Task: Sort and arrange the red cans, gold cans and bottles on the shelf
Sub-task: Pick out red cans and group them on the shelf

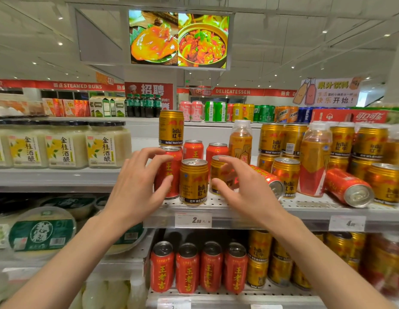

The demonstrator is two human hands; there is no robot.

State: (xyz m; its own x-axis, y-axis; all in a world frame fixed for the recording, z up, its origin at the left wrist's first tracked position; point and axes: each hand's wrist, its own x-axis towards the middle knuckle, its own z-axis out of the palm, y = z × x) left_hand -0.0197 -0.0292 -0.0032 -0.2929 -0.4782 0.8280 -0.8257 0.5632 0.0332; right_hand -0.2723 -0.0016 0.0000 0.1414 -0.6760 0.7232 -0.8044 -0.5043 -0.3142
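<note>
- The shelf is a flat white metal board with small holes, and it holds a mixed-up crowd of drinks
- Two bottles stand tall among the cans; they are clear plastic with orange drink inside, so they may squash a bit and are best held round the middle
- Gold cans are short, round and shiny; one stands at the front between the two hands, and one is stacked on a red can at the back
- Red cans are thin, smooth metal; two lie on their sides to the right and could roll away
- Full cans feel hard, a bit heavy and slippery, so I think a grip round the side is safest
- The left hand has its fingers curled half open round an upright red can, touching it but maybe not squeezing yet
- The right hand is spread open with bent fingers just in front of another gold can, holding nothing
</note>
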